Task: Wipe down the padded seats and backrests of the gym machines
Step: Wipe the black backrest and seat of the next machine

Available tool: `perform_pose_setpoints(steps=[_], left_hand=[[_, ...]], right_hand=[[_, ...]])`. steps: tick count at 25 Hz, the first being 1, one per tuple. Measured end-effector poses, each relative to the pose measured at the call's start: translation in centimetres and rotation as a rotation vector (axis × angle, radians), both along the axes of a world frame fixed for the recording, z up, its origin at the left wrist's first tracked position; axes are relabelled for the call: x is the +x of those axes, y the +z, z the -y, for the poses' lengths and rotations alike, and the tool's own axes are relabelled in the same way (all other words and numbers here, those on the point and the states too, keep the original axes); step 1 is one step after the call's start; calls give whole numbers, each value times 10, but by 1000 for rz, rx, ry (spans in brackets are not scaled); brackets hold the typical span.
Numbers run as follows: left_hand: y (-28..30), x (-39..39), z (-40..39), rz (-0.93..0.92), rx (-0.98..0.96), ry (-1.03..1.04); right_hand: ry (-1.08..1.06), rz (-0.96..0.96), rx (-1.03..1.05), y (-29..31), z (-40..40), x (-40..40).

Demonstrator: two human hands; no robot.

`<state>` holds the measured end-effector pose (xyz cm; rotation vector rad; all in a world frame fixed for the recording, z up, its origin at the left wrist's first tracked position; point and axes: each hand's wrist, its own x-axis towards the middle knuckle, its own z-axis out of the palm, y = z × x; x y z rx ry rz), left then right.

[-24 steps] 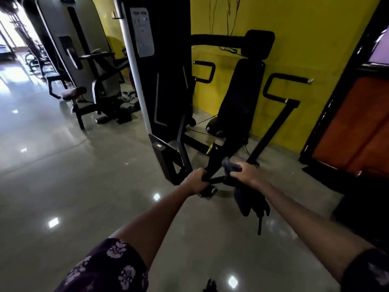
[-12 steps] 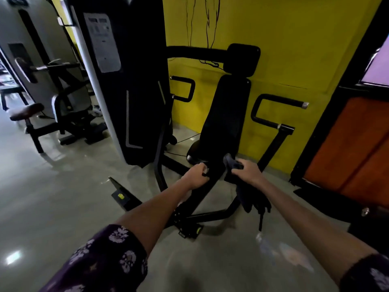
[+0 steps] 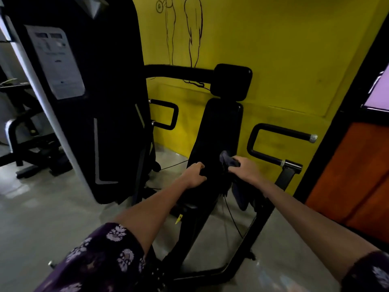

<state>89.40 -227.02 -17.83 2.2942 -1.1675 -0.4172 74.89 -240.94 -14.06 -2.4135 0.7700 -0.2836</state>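
Fingers of the right hand are curled around a dark cloth, the left hand clenched near it, before the backrest, judged not yet wiped.

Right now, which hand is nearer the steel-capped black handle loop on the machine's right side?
Right. The right hand, gripping a dark cloth, sits just left of the steel-capped black handle loop; the left hand is farther left, across the black padded backrest.
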Motion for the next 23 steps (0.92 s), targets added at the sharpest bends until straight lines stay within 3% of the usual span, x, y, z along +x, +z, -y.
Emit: perform_pose_setpoints(steps=[6,14,23], left_hand=[[22,100,90,-79,-21,-68],[12,161,192,-149,-76,-83],[4,203,348,-147,-212,192]], right_hand=[[15,20,24,32,86,84],[54,93,-97,60,206,148],[191,60,-400,124,384,234]])
